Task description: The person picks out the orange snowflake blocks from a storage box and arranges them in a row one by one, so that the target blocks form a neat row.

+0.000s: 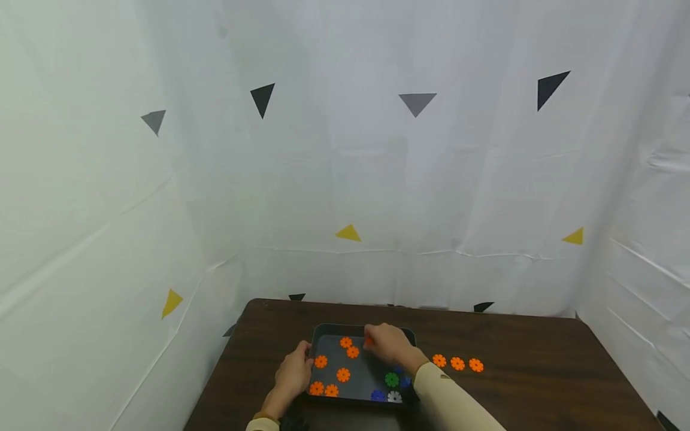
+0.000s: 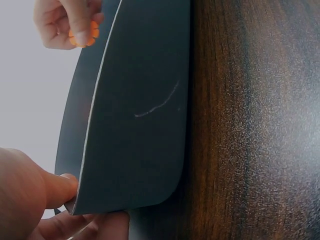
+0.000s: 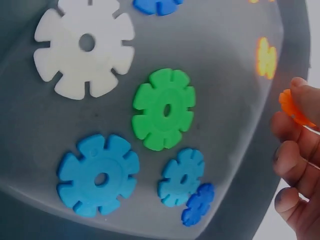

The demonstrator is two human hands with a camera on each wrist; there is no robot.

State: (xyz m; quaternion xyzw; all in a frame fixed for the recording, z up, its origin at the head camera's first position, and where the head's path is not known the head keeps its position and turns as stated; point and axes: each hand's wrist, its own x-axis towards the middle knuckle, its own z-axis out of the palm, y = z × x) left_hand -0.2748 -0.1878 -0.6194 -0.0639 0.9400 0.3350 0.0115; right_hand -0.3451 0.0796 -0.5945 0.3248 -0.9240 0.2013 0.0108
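Note:
My right hand (image 1: 389, 344) pinches an orange notched plastic disc (image 3: 292, 109) between thumb and fingers, over the far right part of a dark tray (image 1: 366, 378). With thumb and fingers, my left hand (image 1: 294, 372) grips the tray's left rim; the left wrist view shows the thumb on one side of the wall and fingers beneath. Several orange discs (image 1: 343, 375) lie in the tray's left half. Toward its right side are a green disc (image 3: 150, 110), a white disc (image 3: 60, 45) and several blue discs (image 3: 80, 175). My right forearm partly covers that side in the head view.
To the right of the tray, three orange discs (image 1: 457, 364) lie in a row on the brown wooden table (image 1: 539, 383). A white curtain (image 1: 345, 167) with triangle marks hangs behind the table and along both sides.

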